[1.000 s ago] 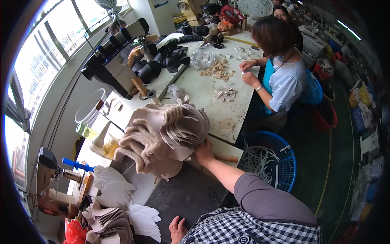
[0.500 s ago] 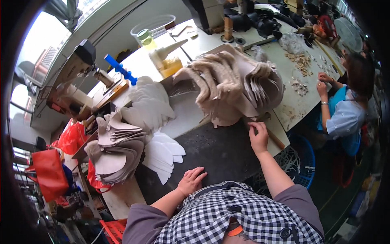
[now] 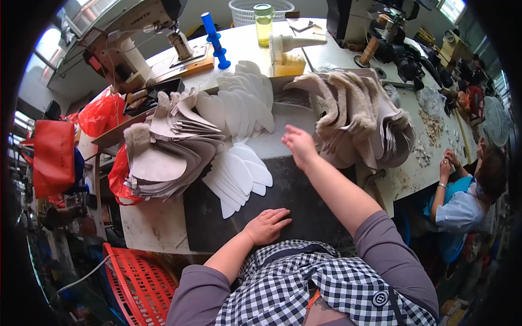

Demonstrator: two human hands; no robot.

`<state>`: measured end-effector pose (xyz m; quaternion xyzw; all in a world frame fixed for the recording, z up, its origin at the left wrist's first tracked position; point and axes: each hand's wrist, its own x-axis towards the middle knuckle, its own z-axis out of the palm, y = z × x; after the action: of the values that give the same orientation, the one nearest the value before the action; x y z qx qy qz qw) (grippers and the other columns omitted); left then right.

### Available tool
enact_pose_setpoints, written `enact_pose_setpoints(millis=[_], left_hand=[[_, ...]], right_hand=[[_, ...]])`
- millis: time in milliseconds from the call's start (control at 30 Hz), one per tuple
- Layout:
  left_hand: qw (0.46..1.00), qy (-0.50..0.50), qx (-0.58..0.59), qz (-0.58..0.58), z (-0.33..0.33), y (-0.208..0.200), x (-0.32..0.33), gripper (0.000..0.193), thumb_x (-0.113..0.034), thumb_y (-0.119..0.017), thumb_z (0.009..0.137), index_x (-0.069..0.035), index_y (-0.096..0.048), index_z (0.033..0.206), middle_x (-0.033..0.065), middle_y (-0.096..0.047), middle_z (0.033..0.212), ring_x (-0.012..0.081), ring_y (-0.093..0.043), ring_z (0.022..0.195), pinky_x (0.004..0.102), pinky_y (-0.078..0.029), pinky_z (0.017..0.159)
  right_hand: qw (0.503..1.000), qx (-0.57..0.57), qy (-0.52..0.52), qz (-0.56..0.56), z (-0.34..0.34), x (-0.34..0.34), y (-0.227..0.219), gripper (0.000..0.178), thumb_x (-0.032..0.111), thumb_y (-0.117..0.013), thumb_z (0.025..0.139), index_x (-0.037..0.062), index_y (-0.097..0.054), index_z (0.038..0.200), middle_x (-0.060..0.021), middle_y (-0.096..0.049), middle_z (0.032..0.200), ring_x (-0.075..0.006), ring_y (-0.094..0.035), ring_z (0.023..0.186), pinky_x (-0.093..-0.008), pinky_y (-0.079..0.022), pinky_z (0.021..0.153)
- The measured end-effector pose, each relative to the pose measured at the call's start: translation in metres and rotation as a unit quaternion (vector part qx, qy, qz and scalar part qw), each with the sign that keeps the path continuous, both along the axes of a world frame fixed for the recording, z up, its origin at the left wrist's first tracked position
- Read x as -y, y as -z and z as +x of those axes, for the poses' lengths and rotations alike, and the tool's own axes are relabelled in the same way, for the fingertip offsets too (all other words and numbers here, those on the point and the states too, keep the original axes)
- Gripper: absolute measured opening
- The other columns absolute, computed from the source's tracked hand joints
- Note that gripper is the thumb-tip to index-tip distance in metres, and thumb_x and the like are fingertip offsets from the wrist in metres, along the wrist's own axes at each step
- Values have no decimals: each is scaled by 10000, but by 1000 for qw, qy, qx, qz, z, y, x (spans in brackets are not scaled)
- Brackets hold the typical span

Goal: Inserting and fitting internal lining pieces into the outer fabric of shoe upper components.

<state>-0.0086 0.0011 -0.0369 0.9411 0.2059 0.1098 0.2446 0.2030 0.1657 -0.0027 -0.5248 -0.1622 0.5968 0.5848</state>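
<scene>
My left hand (image 3: 267, 225) lies flat with its fingers out on the black mat (image 3: 321, 217) near my apron. Stretched forward, my right hand (image 3: 300, 146) is above the light board beyond the mat, fingers extended and nothing visible in them. Just right of it stands a stack of fleece-lined beige shoe-upper pieces (image 3: 353, 111). A second stack of such pieces (image 3: 168, 146) sits at the left. Between the stacks, white leaf-shaped pieces (image 3: 239, 171) lie fanned out on the mat, and a larger pile of white pieces (image 3: 244, 111) overlaps behind them.
At the back stand a sewing machine (image 3: 114, 49), a blue stacked-disc tool (image 3: 216, 43), a green-lidded bottle (image 3: 264, 24) and a yellow glue container (image 3: 289, 62). A red basket (image 3: 141, 285) is low at the left. Another person (image 3: 462, 185) works with small scraps at the right.
My right hand has left the lower edge of the right stack and moved left and forward. My left hand stays on the mat. The whole view has turned to the right.
</scene>
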Motion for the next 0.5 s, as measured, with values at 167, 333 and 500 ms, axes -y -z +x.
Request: enact_pose_setpoints(millis=[167, 333, 500], left_hand=[[1000, 7, 3, -11, -2, -1, 0, 582, -156, -676, 734, -148, -537, 1299, 91, -454, 1412, 249, -438, 1308, 395, -367, 1065], [1000, 13, 15, -10, -5, 1, -2, 590, -178, -687, 733, -137, -532, 1301, 89, -451, 1412, 250, -438, 1309, 396, -362, 1070], [999, 11, 42, -10, -3, 4, 1, 564, -179, -683, 739, -124, -544, 1283, 102, -460, 1404, 255, -437, 1308, 398, -362, 1068]], right_hand=[[971, 235, 28, 41, 33, -55, 2, 805, 120, -619, 851, -41, -155, 1490, -241, -249, 1516, -324, -266, 1397, -404, -218, 1152], [714, 673, -166, 103, -12, 34, 71, 815, 331, -580, 907, -9, -136, 1500, -275, -113, 1554, -390, -139, 1448, -440, -160, 1172], [602, 738, -245, 185, -19, 76, 55, 697, 296, -546, 936, 15, -228, 1489, -187, -204, 1562, -327, -209, 1446, -451, -163, 1179]])
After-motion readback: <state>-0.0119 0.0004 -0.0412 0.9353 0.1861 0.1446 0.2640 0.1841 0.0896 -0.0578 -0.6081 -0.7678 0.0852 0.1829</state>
